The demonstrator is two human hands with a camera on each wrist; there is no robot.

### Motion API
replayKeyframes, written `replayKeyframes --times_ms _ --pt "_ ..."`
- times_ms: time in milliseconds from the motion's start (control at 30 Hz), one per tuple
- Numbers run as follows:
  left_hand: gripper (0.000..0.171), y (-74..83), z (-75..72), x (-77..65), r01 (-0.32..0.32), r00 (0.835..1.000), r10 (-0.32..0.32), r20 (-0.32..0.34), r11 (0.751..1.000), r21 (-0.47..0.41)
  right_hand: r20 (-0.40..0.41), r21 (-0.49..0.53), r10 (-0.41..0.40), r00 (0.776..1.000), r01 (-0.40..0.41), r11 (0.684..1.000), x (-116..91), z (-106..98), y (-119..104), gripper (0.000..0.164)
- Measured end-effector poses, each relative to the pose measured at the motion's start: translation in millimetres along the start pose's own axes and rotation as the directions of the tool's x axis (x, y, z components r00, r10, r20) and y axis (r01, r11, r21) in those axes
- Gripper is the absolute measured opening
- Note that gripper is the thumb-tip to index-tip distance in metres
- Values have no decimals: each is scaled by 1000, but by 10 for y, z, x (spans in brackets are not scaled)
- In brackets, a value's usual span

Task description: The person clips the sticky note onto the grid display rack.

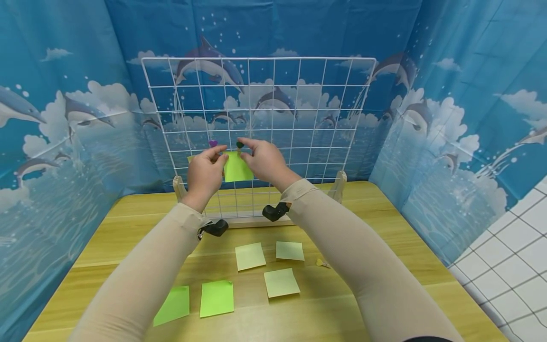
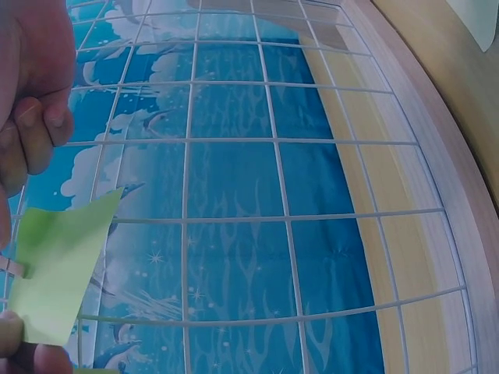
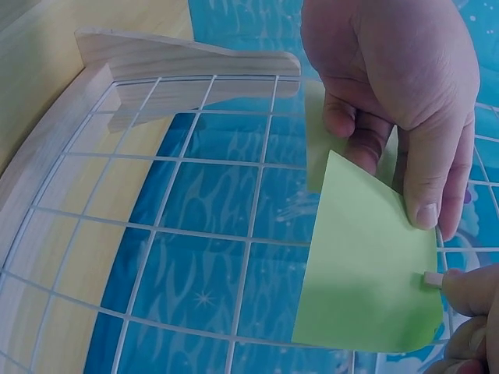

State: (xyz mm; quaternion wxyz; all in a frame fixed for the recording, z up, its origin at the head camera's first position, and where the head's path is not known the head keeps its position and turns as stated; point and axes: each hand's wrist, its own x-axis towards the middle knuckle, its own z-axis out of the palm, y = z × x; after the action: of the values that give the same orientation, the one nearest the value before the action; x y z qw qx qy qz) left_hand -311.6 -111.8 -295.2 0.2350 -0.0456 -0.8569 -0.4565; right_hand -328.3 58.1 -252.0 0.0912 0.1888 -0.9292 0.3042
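Backdrop point(image 1: 325, 28); hands point(image 1: 204, 175) point(image 1: 267, 162) tight on note point(image 1: 237, 170), clip point(image 1: 240, 144)

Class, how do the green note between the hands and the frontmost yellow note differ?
The green sticky note is vivid, the pale yellow sticky note muted. The green stands upright at the wire grid; the yellow lies on the table. The left hand pinches the green; no hand touches the yellow. Both are squarish.

On the wood-grain tabletop point(image 1: 376, 223) stands a white wire grid point(image 1: 300, 109) in a wooden base point(image 1: 252, 222), and before it lie three pale-yellow sticky notes point(image 1: 282, 283), two green sticky notes point(image 1: 217, 299) and a small yellow object point(image 1: 322, 263).
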Motion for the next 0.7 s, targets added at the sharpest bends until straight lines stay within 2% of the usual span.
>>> replayKeyframes --times_ms 700 --pt "48 -17 -21 -70 -32 999 30 34 998 48 32 20 22 999 -23 1000 -73 -50 22 56"
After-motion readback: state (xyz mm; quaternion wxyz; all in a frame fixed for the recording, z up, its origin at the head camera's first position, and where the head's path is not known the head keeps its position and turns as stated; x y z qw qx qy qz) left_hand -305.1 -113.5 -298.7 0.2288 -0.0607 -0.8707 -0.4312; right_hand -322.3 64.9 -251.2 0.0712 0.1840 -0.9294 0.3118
